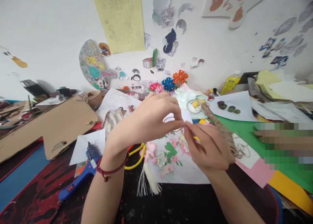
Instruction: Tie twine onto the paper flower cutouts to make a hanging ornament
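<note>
My left hand (pixel 154 114) is raised over the work table, thumb and fingers pinched around a thin dark strand (pixel 168 117) that curves like a loop. Whether it is wire or cord I cannot tell. At the same spot, my right hand (pixel 210 145) pinches the strand, its fingertips touching those of the left. Below them lies a white sheet (pixel 193 173) strewn with pink, green and pale paper scraps (pixel 171 152). A white tassel (pixel 149 180) and yellow-handled scissors (pixel 135 163) are near my left wrist.
A blue glue gun (pixel 80 181) and a large cardboard piece (pixel 53 126) lie on the left. Brown twine (pixel 222 131), a green sheet (pixel 244 127) and a paper with dark round pieces (pixel 234 101) are on the right. Orange flowers (pixel 180 76) stand by the wall.
</note>
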The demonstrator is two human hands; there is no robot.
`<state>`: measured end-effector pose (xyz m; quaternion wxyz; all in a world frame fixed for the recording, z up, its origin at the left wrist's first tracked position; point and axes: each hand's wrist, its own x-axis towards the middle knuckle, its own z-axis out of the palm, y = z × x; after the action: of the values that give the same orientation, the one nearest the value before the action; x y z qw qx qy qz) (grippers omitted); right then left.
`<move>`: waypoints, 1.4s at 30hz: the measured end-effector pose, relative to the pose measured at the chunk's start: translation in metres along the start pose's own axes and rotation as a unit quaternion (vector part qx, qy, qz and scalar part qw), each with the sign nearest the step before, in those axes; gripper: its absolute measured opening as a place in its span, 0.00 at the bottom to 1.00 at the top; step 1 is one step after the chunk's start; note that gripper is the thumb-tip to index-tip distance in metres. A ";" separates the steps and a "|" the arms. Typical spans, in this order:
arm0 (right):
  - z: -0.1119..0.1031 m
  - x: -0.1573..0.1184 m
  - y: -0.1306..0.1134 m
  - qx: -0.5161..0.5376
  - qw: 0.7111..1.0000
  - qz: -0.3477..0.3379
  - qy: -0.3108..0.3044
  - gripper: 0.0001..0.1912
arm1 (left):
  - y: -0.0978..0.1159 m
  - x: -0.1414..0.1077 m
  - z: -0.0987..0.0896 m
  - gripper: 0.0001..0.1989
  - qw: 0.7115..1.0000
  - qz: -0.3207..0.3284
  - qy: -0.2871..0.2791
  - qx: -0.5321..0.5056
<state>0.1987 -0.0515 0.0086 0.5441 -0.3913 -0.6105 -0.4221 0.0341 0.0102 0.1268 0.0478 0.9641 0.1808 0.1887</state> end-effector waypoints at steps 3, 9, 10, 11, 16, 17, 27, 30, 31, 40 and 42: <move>0.001 0.000 0.000 -0.003 1.000 -0.003 -0.002 0.23 | 0.001 -0.001 -0.001 0.10 1.000 -0.005 -0.002 0.007; 0.002 -0.001 0.000 0.001 1.000 0.002 0.002 0.20 | 0.000 -0.002 0.000 0.11 1.000 0.001 -0.003 0.029; 0.002 0.000 0.000 0.004 1.000 0.003 0.000 0.20 | 0.000 -0.002 0.000 0.11 1.000 0.001 -0.002 0.031; 0.002 0.000 0.000 0.007 1.000 0.004 -0.004 0.20 | 0.000 -0.002 0.000 0.11 0.999 0.003 -0.002 0.033; 0.002 0.003 -0.001 0.026 0.999 0.016 -0.018 0.17 | -0.001 -0.002 0.000 0.12 0.999 0.012 -0.002 0.038; 0.002 0.003 -0.001 0.029 0.999 0.019 -0.019 0.16 | -0.001 -0.001 0.000 0.12 0.999 0.012 -0.002 0.039; 0.003 0.006 -0.005 0.038 0.999 0.028 -0.024 0.12 | -0.003 -0.002 0.000 0.11 0.999 0.016 -0.009 0.045; 0.003 0.005 -0.005 0.045 0.998 0.033 -0.028 0.13 | -0.003 -0.002 0.000 0.10 0.999 0.017 -0.014 0.042; 0.002 0.004 -0.005 0.046 0.998 0.034 -0.028 0.13 | -0.003 -0.002 0.001 0.10 0.999 0.019 -0.014 0.040; 0.003 0.005 -0.004 0.066 0.997 0.042 -0.027 0.16 | -0.002 -0.001 -0.004 0.09 0.999 0.029 -0.019 0.005; 0.002 0.005 -0.004 0.071 0.996 0.044 -0.029 0.16 | -0.001 -0.001 -0.005 0.10 0.999 0.024 -0.020 -0.001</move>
<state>0.1933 -0.0507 0.0128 0.5711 -0.3900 -0.6364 -0.3416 0.0311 0.0111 0.1313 0.0475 0.9717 0.1561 0.1705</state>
